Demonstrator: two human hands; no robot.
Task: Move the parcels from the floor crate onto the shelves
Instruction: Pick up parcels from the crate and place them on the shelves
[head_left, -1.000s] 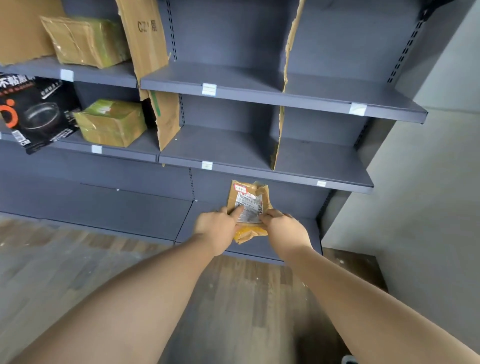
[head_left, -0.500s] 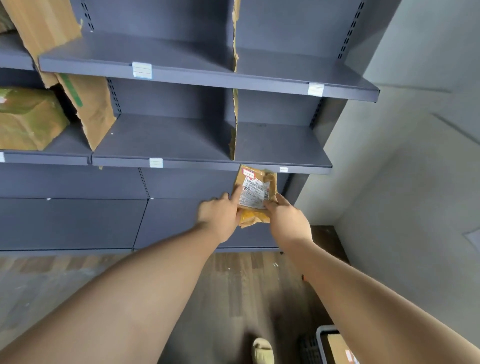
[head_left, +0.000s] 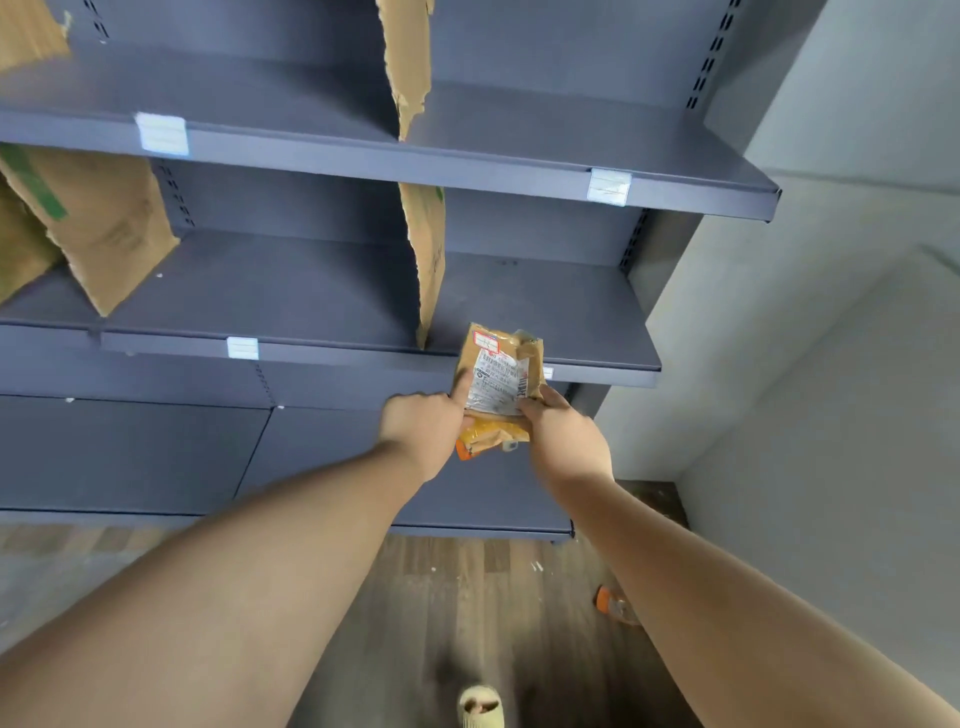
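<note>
Shelves (head_left: 519, 130): a dark grey metal unit against the wall, with an upper shelf and a lower shelf (head_left: 311, 291) in view.
Floor (head_left: 467, 597): wood planks under the unit; the crate is not in view.
Cardboard divider (head_left: 428, 260): stands upright on the lower shelf and cuts it in a wide left part and a narrower right part.
Left hand (head_left: 423, 431): grips the left edge of the parcel, with the thumb pressed on the printed label; the other fingers are behind it and hidden.
Right hand (head_left: 563, 441): grips the right edge, thumb in front, the other fingers hidden behind.
Parcel (head_left: 501, 379): a small brown packet with a white label, held upright in front of the front edge of the lower shelf, just right of the divider; it does not rest on the shelf.
Shoe (head_left: 480, 709): at the bottom edge, on the floor.
Progress: this parcel is lifted and carried to the shelves but not yet put down. I judge that the right part of the lower shelf is the goal. How many parcels remain in the crate, I cannot tell.
</note>
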